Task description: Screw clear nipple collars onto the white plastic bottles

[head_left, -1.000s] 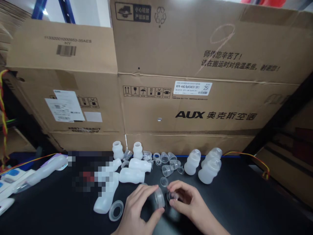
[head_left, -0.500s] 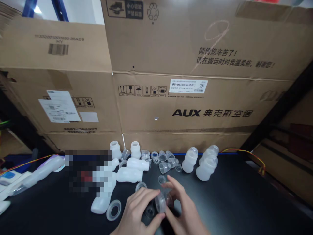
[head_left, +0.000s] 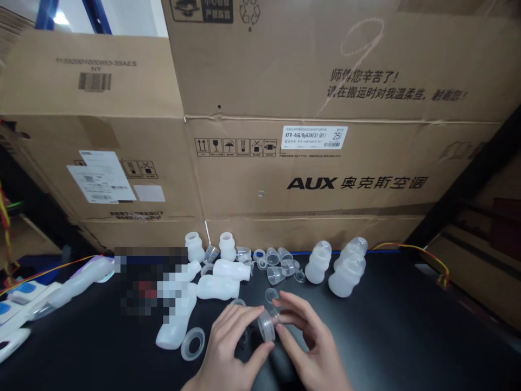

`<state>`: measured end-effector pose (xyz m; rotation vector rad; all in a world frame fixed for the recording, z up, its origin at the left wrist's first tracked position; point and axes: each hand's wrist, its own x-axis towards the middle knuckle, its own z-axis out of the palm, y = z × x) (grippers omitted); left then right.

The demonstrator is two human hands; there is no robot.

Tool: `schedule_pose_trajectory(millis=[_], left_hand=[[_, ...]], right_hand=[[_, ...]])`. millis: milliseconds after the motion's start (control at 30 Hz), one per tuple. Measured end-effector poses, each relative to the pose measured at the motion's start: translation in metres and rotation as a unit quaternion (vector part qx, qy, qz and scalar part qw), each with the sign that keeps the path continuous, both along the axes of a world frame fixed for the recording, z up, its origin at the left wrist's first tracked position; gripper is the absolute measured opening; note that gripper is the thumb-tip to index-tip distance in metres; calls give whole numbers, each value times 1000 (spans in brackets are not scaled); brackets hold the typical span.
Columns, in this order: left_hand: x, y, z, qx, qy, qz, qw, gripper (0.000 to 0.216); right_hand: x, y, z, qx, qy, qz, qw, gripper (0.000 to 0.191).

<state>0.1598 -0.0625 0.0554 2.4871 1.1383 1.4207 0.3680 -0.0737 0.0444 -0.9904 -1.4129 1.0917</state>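
Observation:
Between both hands is a translucent screw ring point(head_left: 266, 327), tilted on its edge. My left hand point(head_left: 232, 342) is closed around its left side, thumb below and fingers above. My right hand point(head_left: 311, 339) pinches a clear, soft-looking piece point(head_left: 274, 315) at the ring's right side; its exact shape is partly hidden by the fingers. Just beyond the fingertips lies a small clear disc point(head_left: 272, 295). Another translucent ring point(head_left: 192, 344) rests flat left of my left hand, and one more point(head_left: 238, 303) is partly covered behind it.
White squeeze bottles point(head_left: 218, 287) lie on the black table point(head_left: 391, 336), with two upright bottles point(head_left: 227, 247) behind. Several clear cups point(head_left: 277, 275) sit in the middle. Capped bottles point(head_left: 347, 277) stand at right. A large cardboard box point(head_left: 244, 174) walls off the back.
The right fingers and the clear piece have shifted slightly up at the ring, and the ring's tilt has changed a little. My left hand keeps its hold. The camera view has moved slightly.

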Motion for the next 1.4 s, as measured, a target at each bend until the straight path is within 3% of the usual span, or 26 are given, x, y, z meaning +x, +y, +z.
schedule_pose_trajectory(millis=[67,167,300,467,633,700,800,900,1000,1067,1200,1333,1400], left_hand=[[0,-1,0,1,1,-1,1000,46],[-1,0,1,-7,5,-12,1000,46],[-3,0,1,-15,5,-26,1000,49],[-1,1,2,-18,-29,-41,999,47],[1,0,2,-58,-35,-87,994,40],[1,0,1,-77,-35,-95,992,37],[0,1,2,-87,-30,-101,991,38],[0,1,9,-70,-2,-102,992,41],[-1,2,18,-30,46,-97,994,38],[-6,4,21,-8,66,-91,994,41],[-23,12,25,13,68,-17,997,60],[-44,28,27,16,127,62,990,26],[-53,36,25,0,133,120,984,30]], right_hand=[[-1,-1,-1,-17,27,9,999,40],[1,-3,1,-30,74,85,993,45],[3,-4,5,6,114,152,982,71],[-10,-5,-5,31,172,135,975,102],[-24,-3,-19,-92,196,60,974,107],[-21,-2,-20,-108,188,73,973,105],[-9,0,-14,-61,169,151,972,108],[4,2,-1,-30,119,215,969,93],[11,6,13,43,4,188,981,51],[13,9,19,119,-82,155,977,36],[14,17,15,182,-179,88,963,36],[20,23,7,167,-239,66,954,36],[24,25,6,151,-289,54,944,37]])
